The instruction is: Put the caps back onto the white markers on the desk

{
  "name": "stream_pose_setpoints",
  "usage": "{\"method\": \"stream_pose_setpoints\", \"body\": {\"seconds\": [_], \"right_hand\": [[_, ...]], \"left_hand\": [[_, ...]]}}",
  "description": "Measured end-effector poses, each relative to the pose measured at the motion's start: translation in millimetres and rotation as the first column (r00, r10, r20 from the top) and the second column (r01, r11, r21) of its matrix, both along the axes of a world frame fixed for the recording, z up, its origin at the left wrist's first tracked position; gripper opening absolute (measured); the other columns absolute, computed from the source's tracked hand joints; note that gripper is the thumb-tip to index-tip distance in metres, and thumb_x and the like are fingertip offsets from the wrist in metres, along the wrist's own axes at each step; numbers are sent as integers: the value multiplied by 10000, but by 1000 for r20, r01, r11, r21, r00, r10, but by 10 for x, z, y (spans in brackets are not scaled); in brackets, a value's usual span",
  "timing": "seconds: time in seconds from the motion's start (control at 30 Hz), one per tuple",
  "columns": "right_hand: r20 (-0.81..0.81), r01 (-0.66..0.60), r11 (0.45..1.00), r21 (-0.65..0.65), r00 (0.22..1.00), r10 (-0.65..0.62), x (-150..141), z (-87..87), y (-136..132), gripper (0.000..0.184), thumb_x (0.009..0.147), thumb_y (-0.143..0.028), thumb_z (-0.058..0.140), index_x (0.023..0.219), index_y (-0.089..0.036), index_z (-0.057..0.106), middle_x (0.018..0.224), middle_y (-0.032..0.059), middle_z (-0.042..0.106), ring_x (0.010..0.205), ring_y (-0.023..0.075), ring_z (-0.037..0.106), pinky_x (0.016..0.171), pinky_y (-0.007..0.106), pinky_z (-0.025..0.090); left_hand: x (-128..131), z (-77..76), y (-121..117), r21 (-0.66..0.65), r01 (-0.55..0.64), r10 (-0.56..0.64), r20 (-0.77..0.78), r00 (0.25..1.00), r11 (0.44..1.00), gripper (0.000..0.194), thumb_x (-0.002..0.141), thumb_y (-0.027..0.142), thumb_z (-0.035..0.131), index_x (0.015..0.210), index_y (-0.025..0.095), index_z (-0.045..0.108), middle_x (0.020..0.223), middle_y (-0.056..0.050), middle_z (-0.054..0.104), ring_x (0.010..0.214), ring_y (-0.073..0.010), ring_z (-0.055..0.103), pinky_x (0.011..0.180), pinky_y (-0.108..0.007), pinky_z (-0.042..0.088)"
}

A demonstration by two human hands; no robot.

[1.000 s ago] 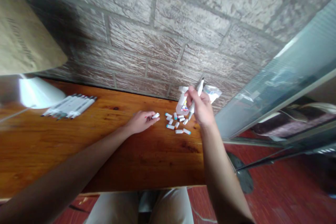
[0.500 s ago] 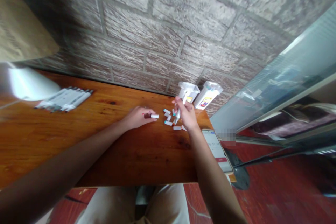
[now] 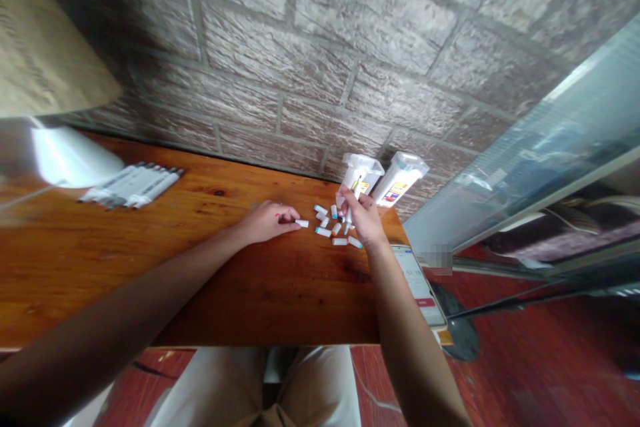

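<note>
Between the fingertips of my left hand (image 3: 270, 221) is a white marker cap (image 3: 302, 223), held just above or on the wooden table. My right hand (image 3: 364, 216) grips an uncapped white marker (image 3: 349, 219), tilted, with one tip pointing up toward the clear boxes. Between the hands lie several loose marker caps (image 3: 323, 231), white with teal, orange or dark ends. Some of them are partly hidden behind my right hand.
Capped markers (image 3: 135, 185) lie in a row at the left, beside a white lamp base (image 3: 75, 157). Two clear plastic boxes (image 3: 397, 180) stand against the brick wall (image 3: 320, 80). A phone (image 3: 417, 283) rests at the table's right edge.
The cap in my left hand has turned slightly between the fingers. My right hand has shifted a little off the caps, so more of them show. The whole view has moved slightly.
</note>
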State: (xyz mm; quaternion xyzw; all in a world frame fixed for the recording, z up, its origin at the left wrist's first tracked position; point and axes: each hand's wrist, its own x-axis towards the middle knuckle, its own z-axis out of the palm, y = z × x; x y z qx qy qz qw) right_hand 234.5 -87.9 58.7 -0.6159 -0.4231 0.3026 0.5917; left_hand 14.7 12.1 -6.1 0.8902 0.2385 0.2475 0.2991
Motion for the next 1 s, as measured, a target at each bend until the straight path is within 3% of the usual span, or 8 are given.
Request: {"method": "stream_pose_setpoints", "body": {"seconds": [0.13, 0.3, 0.37, 0.53, 0.7, 1.0], "right_hand": [[23, -50, 999, -19, 998, 50, -69, 3, -15, 442, 747, -615, 694, 797, -177, 723, 481, -60, 515, 437, 79, 422, 454, 225, 351], [3, -176, 982, -69, 984, 177, -226, -4, -57, 476, 753, -631, 688, 829, -161, 699, 513, -47, 553, 382, 65, 424, 367, 204, 320], [-33, -176, 983, -49, 984, 174, -273, -10, -60, 483, 753, -632, 689, 808, -152, 688, 534, -28, 594, 376, 65, 446, 358, 199, 322], [-103, -48, 994, 95, 993, 58, -270, -23, -29, 463, 746, -595, 723, 747, -133, 689, 609, 31, 676, 456, 87, 546, 418, 199, 413], [-134, 76, 984, 160, 989, -55, -232, -22, -9, 415, 758, -543, 734, 766, -128, 718, 615, 22, 667, 501, 97, 578, 481, 203, 474], [-101, -35, 989, 142, 994, 49, -334, -80, -17, 376, 791, -513, 724, 799, -136, 736, 661, 36, 702, 551, 108, 616, 542, 212, 518]], "left_hand": [[3, 21, -15, 25, 16, -16, 15, 1000, 1000, 308, 848, 477, 652, 946, 203, 754, 783, -20, 717, 670, -137, 606, 634, -227, 410], [6, 57, -56, 165, 58, -62, 17, 998, 985, 293, 893, 436, 625, 1045, 212, 735, 1057, -66, 686, 919, -183, 647, 817, -259, 447], [4, 68, -73, 163, 67, -69, 9, 998, 984, 253, 924, 403, 587, 1006, 216, 736, 1058, -63, 695, 950, -188, 652, 849, -264, 446], [34, 69, -98, -6, -13, 13, 110, 994, 1000, 285, 930, 423, 566, 1031, 196, 706, 941, -38, 740, 786, -155, 647, 734, -246, 458], [111, 87, -139, -271, 0, 92, 328, 940, 962, 332, 874, 446, 635, 1002, 149, 708, 899, -48, 737, 729, -135, 621, 678, -237, 466], [155, 157, -234, -372, 31, 132, 404, 905, 928, 329, 803, 429, 720, 965, 144, 729, 870, -50, 745, 719, -137, 627, 676, -247, 484]]}}
